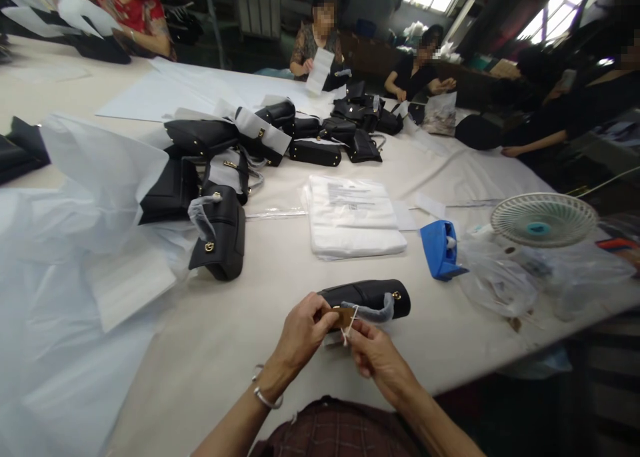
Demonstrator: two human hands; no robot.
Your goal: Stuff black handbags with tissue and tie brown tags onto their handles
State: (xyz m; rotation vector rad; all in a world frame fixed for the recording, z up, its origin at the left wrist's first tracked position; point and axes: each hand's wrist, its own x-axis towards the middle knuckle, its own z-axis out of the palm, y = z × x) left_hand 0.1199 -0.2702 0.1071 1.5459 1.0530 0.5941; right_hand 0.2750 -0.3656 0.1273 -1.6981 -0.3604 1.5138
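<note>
Close in front of me a black handbag [367, 290] rests on the table, its handle [383, 310] wrapped in clear plastic. My left hand [303, 327] is closed, pinching a brown hang tag [343, 318] between thumb and fingers over the bag's near side. A white string [352, 325] hangs from the tag's right end. The fingers of my right hand [375, 354] are pinched together on that string, just below the tag. Part of the bag is hidden behind my left hand.
A stack of white plastic bags [353, 227] lies beyond the handbag. At right are a blue plastic holder [443, 250], clear bags [500, 284] and a fan [543, 218]. Another handbag [225, 237] stands left, white paper [65, 277] beside it. Several co-workers sit or stand across the table.
</note>
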